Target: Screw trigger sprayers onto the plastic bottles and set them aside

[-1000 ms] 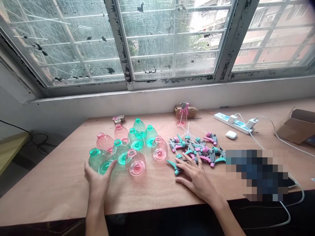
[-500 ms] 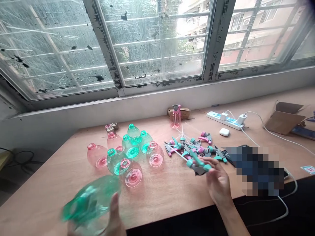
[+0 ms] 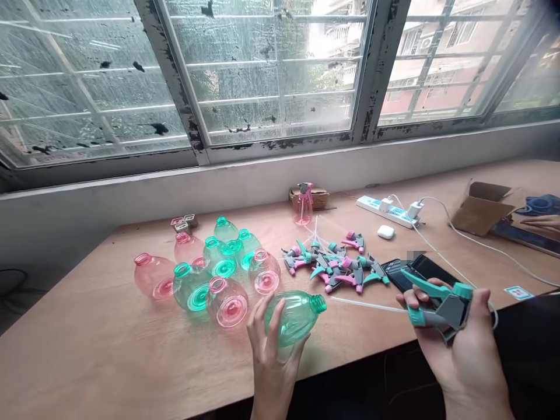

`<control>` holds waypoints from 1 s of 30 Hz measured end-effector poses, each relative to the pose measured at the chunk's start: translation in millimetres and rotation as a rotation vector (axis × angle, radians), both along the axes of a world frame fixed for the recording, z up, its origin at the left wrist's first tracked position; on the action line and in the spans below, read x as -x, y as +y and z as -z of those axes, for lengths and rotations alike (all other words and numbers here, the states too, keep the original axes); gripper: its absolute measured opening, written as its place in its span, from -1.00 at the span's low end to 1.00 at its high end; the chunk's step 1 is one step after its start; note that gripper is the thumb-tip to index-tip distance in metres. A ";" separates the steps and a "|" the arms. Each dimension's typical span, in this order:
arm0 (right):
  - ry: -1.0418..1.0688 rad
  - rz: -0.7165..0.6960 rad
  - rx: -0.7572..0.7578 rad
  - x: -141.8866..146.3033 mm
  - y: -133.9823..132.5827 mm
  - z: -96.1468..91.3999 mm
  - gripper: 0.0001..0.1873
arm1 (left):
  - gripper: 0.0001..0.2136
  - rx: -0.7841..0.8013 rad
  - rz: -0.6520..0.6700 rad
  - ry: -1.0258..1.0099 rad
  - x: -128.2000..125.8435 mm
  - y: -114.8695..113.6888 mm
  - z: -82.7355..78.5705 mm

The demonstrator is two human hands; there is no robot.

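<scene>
Now | left hand [image 3: 273,350] grips green bottle [image 3: 296,315] | right hand [image 3: 459,338] grips trigger sprayer [image 3: 437,300]

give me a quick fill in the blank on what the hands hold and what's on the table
1. The left hand holds a ____ bottle lying on its side.
2. The right hand holds a teal and grey spray ____ with a thin tube.
3. The assembled sprayer near the window is ____ in colour.
4. The power strip lies on the ____ side of the table.

Missing words: green; trigger; pink; right
</scene>
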State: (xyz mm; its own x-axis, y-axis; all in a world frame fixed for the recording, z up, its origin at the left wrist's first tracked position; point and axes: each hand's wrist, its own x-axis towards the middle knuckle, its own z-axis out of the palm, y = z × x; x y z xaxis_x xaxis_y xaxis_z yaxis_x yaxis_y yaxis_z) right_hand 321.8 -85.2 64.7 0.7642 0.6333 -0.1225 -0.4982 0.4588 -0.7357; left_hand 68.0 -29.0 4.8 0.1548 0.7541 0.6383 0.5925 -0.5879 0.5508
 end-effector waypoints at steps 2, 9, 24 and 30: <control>0.029 -0.014 0.021 2.5 2.2 -1.4 -0.49 | -0.40 0.011 0.007 0.007 0.9 0.3 -1.3; 0.002 0.031 -0.015 5.9 -6.0 -8.3 -0.46 | -0.42 -0.001 0.031 0.025 0.8 -1.8 0.5; -0.389 -0.348 0.211 65.1 44.5 56.9 -0.45 | -0.38 0.100 0.188 0.059 6.9 -2.4 1.6; -0.532 -0.544 0.302 59.9 41.6 72.8 -0.47 | -0.41 0.133 0.036 -0.183 4.8 -3.3 -1.6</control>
